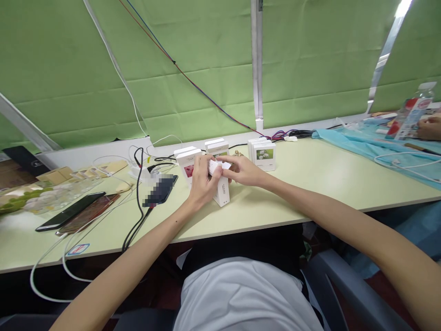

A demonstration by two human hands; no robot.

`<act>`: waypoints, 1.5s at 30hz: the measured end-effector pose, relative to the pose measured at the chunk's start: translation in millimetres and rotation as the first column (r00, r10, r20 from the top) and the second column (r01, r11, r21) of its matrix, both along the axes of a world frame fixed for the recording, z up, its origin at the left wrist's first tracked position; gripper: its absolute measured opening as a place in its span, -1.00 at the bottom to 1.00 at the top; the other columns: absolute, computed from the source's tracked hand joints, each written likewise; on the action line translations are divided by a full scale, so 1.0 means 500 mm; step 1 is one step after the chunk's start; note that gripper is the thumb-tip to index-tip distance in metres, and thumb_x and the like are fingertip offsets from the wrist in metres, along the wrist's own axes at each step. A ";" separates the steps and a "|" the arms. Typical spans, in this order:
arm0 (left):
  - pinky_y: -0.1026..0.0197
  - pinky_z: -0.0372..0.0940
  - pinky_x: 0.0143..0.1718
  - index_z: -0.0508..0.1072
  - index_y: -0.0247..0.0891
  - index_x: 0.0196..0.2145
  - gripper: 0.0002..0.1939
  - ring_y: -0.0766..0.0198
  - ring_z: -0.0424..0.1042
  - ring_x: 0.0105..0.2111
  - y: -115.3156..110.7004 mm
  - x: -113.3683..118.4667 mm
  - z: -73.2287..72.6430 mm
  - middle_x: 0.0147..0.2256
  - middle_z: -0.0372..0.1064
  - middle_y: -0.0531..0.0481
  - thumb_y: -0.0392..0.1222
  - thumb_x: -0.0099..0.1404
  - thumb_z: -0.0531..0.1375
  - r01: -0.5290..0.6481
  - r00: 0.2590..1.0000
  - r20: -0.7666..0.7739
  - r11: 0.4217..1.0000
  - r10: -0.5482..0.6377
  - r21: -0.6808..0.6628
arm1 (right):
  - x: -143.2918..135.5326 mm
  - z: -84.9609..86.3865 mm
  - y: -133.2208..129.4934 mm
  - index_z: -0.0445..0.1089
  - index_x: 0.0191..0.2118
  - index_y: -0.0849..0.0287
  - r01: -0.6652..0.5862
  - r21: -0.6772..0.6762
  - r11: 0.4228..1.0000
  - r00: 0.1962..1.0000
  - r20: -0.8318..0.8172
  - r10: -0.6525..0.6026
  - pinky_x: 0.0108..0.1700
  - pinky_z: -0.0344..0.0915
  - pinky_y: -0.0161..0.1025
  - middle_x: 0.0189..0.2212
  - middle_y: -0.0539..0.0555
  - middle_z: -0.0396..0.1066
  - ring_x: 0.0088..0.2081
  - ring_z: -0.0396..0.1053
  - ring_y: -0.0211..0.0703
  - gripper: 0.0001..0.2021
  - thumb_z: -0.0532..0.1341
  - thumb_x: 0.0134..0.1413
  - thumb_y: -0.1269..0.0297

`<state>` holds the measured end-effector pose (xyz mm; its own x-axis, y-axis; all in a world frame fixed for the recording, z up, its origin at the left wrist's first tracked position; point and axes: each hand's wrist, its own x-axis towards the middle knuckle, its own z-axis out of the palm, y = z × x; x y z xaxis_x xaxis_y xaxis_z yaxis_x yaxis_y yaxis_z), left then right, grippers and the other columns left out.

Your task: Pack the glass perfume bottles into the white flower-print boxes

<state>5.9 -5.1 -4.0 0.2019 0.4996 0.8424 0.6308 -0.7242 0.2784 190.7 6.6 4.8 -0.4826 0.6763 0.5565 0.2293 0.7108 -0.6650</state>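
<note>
A small white cardboard box [223, 193] with fine print on its side stands near the table's front, its top flaps loose and sticking up. My left hand [202, 181] is wrapped round its upper left side, thumb against the top. From the right, my right hand [246, 170] has its fingers closed at the flaps. My fingers partly hide the box's top. Behind my left hand are white boxes [184, 155] with a red picture. Further back stands another white box [217, 146], partly covered by my hands. To the right, several white boxes [264, 157] with a flower picture stand together.
On the left lie phones [74, 209] and a charging phone [161, 189] among cables, with clear plastic packaging [51, 197] behind. Blue cloth [375, 142] covers the table's right end, with a bottle [411, 110] and another person's hand [430, 127]. A green curtain [206, 59] hangs behind.
</note>
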 end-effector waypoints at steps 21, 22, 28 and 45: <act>-0.03 0.32 0.01 0.42 -0.23 -0.11 -0.48 0.04 0.30 -0.06 0.002 0.001 0.001 -0.18 0.29 -0.15 0.24 0.50 -0.09 0.062 0.997 -0.052 0.997 -0.064 -0.039 | 0.013 -0.004 0.023 0.42 0.23 0.21 -0.079 0.149 0.986 0.997 0.034 0.074 -0.36 0.35 -0.29 -0.38 0.07 0.59 -0.47 0.48 -0.22 -0.51 0.19 0.31 0.06; -0.03 0.32 0.01 0.42 -0.23 -0.10 -0.48 0.04 0.30 -0.06 0.002 0.002 0.001 -0.18 0.30 -0.15 0.24 0.50 -0.09 0.062 0.997 -0.051 0.997 -0.064 -0.040 | 0.013 -0.003 0.023 0.42 0.23 0.21 -0.078 0.144 0.986 0.997 0.034 0.074 -0.37 0.35 -0.29 -0.38 0.07 0.58 -0.48 0.47 -0.22 -0.51 0.20 0.31 0.06; -0.03 0.32 0.00 0.43 -0.23 -0.09 -0.52 0.04 0.31 -0.07 0.002 0.002 0.001 -0.18 0.31 -0.15 0.20 0.51 -0.07 0.061 0.997 -0.053 0.997 -0.063 -0.039 | 0.012 -0.002 0.021 0.43 0.22 0.24 -0.052 0.161 0.986 0.998 0.049 0.045 -0.36 0.33 -0.28 -0.39 0.07 0.57 -0.48 0.44 -0.22 -0.50 0.19 0.31 0.04; -0.01 0.33 0.00 0.41 -0.23 -0.14 -0.66 0.07 0.34 -0.08 -0.002 0.004 0.005 -0.16 0.28 -0.15 0.05 0.49 -0.01 0.055 0.997 -0.047 0.998 -0.057 -0.044 | 0.016 -0.003 0.026 0.45 0.19 0.22 -0.086 0.174 0.981 0.995 0.066 0.075 -0.36 0.32 -0.30 -0.40 0.05 0.56 -0.49 0.43 -0.24 -0.53 0.17 0.33 0.03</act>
<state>8.0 -6.2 -1.7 0.2707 0.5213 0.8093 0.6030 -0.7471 0.2796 198.9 19.7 3.5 -0.5670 0.5276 0.6326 0.2017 0.8335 -0.5144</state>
